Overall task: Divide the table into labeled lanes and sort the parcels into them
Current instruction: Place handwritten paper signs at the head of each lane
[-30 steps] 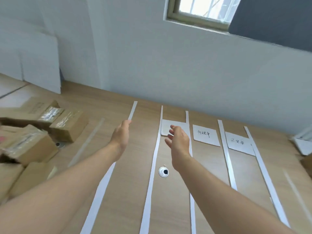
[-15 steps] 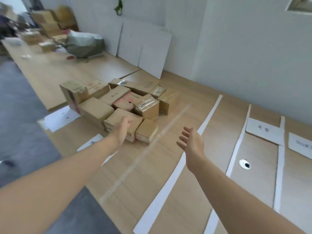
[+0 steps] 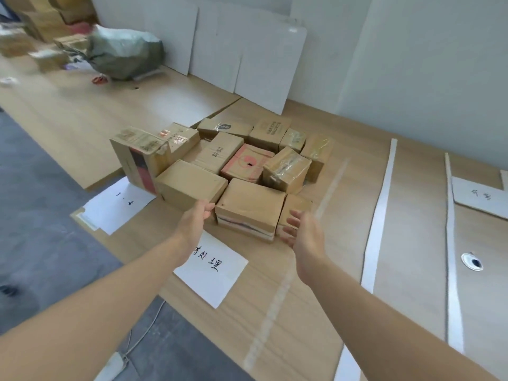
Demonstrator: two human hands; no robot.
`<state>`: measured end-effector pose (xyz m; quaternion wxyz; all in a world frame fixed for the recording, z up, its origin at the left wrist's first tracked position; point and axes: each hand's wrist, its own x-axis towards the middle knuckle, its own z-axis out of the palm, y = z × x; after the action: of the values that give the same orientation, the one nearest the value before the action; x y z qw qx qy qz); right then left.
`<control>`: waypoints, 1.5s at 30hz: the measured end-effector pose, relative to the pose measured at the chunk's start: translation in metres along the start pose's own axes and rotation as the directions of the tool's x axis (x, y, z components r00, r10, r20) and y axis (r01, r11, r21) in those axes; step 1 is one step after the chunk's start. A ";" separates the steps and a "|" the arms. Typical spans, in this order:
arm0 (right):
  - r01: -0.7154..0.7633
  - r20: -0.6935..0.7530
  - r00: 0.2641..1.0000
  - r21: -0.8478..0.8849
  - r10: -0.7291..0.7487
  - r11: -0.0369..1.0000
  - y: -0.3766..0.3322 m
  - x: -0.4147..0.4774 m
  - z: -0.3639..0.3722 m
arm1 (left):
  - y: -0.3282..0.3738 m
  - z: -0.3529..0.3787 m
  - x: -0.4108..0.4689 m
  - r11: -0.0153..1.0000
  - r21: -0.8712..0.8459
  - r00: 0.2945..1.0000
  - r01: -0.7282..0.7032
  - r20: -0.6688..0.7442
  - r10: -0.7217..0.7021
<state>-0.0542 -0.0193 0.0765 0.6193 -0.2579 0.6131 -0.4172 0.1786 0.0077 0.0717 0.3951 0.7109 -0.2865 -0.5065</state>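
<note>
The left hand (image 3: 195, 219) and right hand (image 3: 303, 233) flank the nearest brown cardboard parcel (image 3: 251, 204), at the front of the parcel pile (image 3: 220, 152) on the light wooden surface (image 3: 302, 312). The fingers (image 3: 293, 215) are loosely spread and grip nothing; whether they touch it is unclear.

The left hand (image 3: 196, 218) has dropped to the left corner of the front parcel (image 3: 248, 204) at frame centre — the right hand (image 3: 302, 232) has swung in from the right, fingers spread beside its other end.
</note>
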 end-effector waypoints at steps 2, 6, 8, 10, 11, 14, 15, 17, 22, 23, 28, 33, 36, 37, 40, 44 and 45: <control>-0.007 -0.013 1.000 0.011 0.007 1.000 0.010 0.003 0.020 | -0.002 -0.015 0.013 1.000 -0.014 1.000 -0.003 0.009 0.003; -0.032 -0.034 0.999 0.012 0.033 0.999 0.027 0.010 0.048 | -0.013 -0.037 0.040 1.000 -0.010 1.000 0.022 0.009 -0.022; -0.042 -0.041 0.998 0.001 0.042 0.999 0.037 0.013 0.056 | -0.019 -0.045 0.048 1.000 -0.018 1.000 0.025 -0.005 -0.025; -0.054 -0.055 0.997 -0.009 0.053 0.999 0.047 0.016 0.062 | -0.025 -0.050 0.055 1.000 -0.014 0.999 0.024 -0.027 -0.024; -0.059 -0.060 0.997 -0.017 0.058 0.998 0.052 0.017 0.066 | -0.029 -0.052 0.059 1.000 -0.003 0.999 0.022 -0.037 -0.022; -0.099 -0.061 0.994 -0.071 0.095 0.993 0.070 0.018 0.074 | -0.042 -0.059 0.067 0.999 0.026 0.999 0.033 -0.038 -0.032; -0.125 -0.054 0.991 -0.089 0.121 0.988 0.077 0.016 0.077 | -0.047 -0.062 0.071 0.998 0.035 0.998 0.046 -0.035 -0.044; -0.187 -0.054 0.982 -0.120 0.182 0.975 0.091 0.012 0.081 | -0.060 -0.066 0.080 0.996 0.054 0.997 0.071 -0.030 -0.069; -0.321 -0.133 0.944 -0.139 0.303 0.937 0.124 0.014 0.087 | -0.090 -0.071 0.093 0.989 0.084 0.992 0.125 -0.010 -0.125; -0.335 -0.128 0.939 -0.133 0.319 0.933 0.131 0.014 0.089 | -0.094 -0.071 0.095 0.987 0.089 0.991 0.137 -0.004 -0.137; -0.359 -0.097 0.931 -0.070 0.351 0.931 0.157 0.015 0.100 | -0.111 -0.075 0.099 0.971 0.119 0.977 0.208 0.017 -0.212; -0.328 -0.093 0.943 -0.093 0.320 0.940 0.158 0.014 0.101 | -0.118 -0.075 0.099 0.973 0.078 0.976 0.216 0.015 -0.218; -0.329 -0.085 0.943 -0.100 0.321 0.939 0.160 0.012 0.102 | -0.120 -0.076 0.099 0.974 0.075 0.975 0.214 0.047 -0.218; -0.329 -0.081 0.943 -0.090 0.322 0.940 0.161 0.011 0.102 | -0.120 -0.077 0.097 0.974 0.074 0.974 0.214 0.056 -0.218; -0.323 -0.082 0.945 -0.092 0.316 0.942 0.162 0.010 0.099 | -0.117 -0.078 0.092 0.976 0.073 0.975 0.204 0.071 -0.209; -0.294 -0.082 0.954 -0.088 0.287 0.952 0.149 -0.001 0.093 | -0.103 -0.081 0.081 0.979 0.069 0.978 0.193 0.065 -0.197; -0.280 -0.085 0.958 -0.083 0.273 0.957 0.144 -0.005 0.091 | -0.099 -0.082 0.078 0.979 0.067 0.979 0.192 0.064 -0.196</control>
<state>0.0642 0.0424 -0.0297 0.6360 -0.1834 0.6842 -0.3063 0.2822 0.0187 -0.0366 0.3117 0.7288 -0.2447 -0.5583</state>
